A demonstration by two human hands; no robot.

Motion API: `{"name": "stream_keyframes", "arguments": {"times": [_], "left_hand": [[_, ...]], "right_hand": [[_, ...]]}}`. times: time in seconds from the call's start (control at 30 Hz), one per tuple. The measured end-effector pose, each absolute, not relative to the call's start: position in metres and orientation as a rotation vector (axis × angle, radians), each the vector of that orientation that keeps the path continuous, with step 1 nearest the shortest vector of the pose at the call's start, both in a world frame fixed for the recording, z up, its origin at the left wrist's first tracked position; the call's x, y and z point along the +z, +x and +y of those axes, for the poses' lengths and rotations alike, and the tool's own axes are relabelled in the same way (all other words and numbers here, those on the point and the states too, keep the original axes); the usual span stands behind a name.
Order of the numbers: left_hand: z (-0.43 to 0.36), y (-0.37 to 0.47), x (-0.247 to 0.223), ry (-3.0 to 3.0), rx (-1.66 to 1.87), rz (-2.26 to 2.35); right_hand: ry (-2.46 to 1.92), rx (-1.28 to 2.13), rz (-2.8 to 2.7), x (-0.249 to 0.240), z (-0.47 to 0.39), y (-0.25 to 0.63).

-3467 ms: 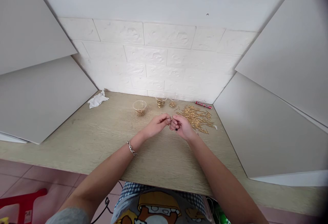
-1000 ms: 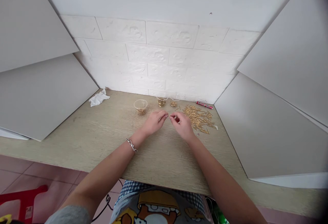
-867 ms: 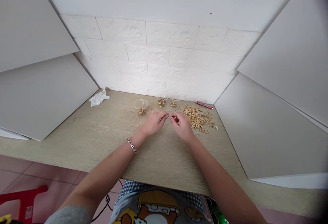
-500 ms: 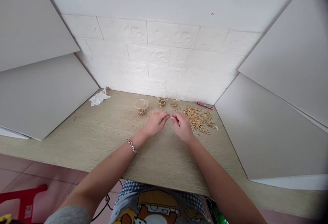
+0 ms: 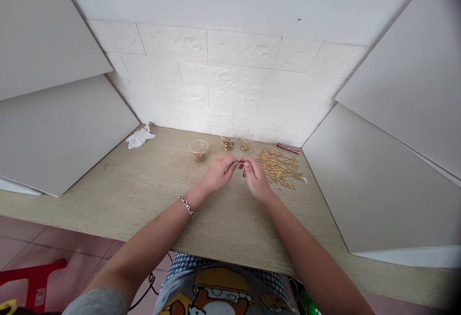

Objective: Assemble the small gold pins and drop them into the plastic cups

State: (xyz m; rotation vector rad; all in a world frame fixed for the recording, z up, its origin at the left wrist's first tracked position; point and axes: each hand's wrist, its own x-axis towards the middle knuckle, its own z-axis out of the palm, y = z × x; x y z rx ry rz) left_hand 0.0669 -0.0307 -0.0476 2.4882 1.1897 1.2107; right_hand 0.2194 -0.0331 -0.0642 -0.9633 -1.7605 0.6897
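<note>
My left hand (image 5: 218, 173) and my right hand (image 5: 256, 179) meet fingertip to fingertip just above the middle of the table. Between them runs a thin gold-coloured pin (image 5: 241, 163), pinched by the left thumb and finger and touched at its other end by the right fingers. Much of the pin is covered by the fingertips. Right of my right hand lies a loose pile of gold-coloured pins (image 5: 275, 163). Beyond the hands stand clear cups with small gold-coloured parts: one cup (image 5: 198, 151) at the left, another cup (image 5: 228, 142) and a third cup (image 5: 245, 141) near the wall.
A red tube-like packet (image 5: 287, 148) lies behind the pile. Crumpled white tissue (image 5: 140, 137) rests at the table's back left. Grey panels (image 5: 65, 132) slant in on both sides, and a white brick-patterned wall (image 5: 223, 75) closes off the back. Fine brown specks lie around the left cup.
The right fingers have shifted and opened slightly, so more of the gold-coloured pin shows between the hands. My left hand has barely moved.
</note>
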Motion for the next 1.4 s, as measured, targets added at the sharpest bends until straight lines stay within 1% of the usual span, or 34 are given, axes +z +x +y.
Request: {"name": "stream_keyframes", "arguments": {"times": [0.23, 0.47, 0.83, 1.1, 1.4], "left_hand": [[-0.027, 0.066, -0.052, 2.504, 1.219, 1.286], [-0.017, 0.063, -0.06, 2.535, 1.049, 1.293], [-0.003, 0.056, -0.08, 2.581, 0.639, 1.253], [0.004, 0.056, -0.087, 2.368, 0.607, 1.339], [0.004, 0.05, -0.08, 2.335, 0.553, 1.254]], "right_hand": [[-1.107, 0.536, -1.727, -0.061, -0.031, 0.219], [-1.176, 0.447, -1.855, -0.069, -0.02, 0.225], [-1.38, 0.443, -2.053, -0.091, -0.008, 0.228], [-1.492, 0.473, -1.982, -0.096, -0.006, 0.224], [-1.47, 0.535, -2.022, -0.093, -0.006, 0.225]]}}
